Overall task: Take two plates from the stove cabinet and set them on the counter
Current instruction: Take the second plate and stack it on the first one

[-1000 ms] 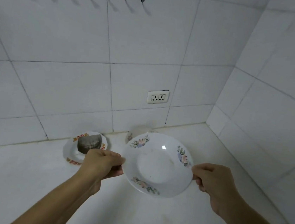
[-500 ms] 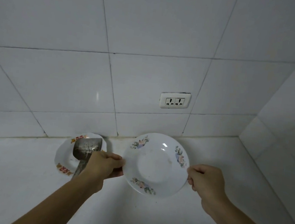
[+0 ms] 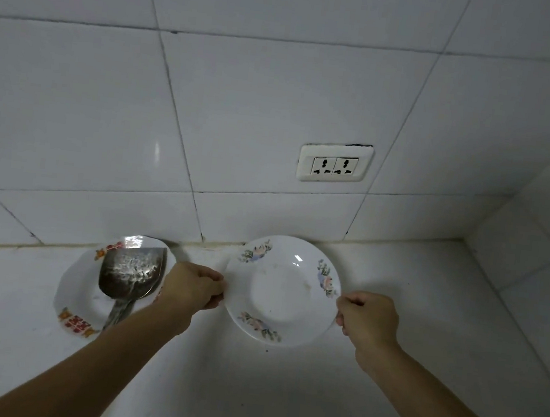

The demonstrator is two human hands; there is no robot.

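Note:
A white plate with small pink and blue flowers (image 3: 283,291) is at the back of the white counter (image 3: 279,397), close to the wall. My left hand (image 3: 194,286) grips its left rim and my right hand (image 3: 366,316) grips its right rim. I cannot tell whether it rests on the counter or hangs just above it. Left of it, another white plate with red and orange markings (image 3: 80,296) lies on the counter and carries a metal spatula (image 3: 131,272). My left forearm crosses that plate's near right edge.
A white tiled wall rises right behind the plates, with a double power socket (image 3: 335,163) above the flowered plate. A second tiled wall (image 3: 546,218) closes the corner on the right. The counter runs towards me under both forearms.
The flowered plate has gone down and back towards the wall with both hands on its rim. My view has tilted down and left, so the hook rail has left the frame.

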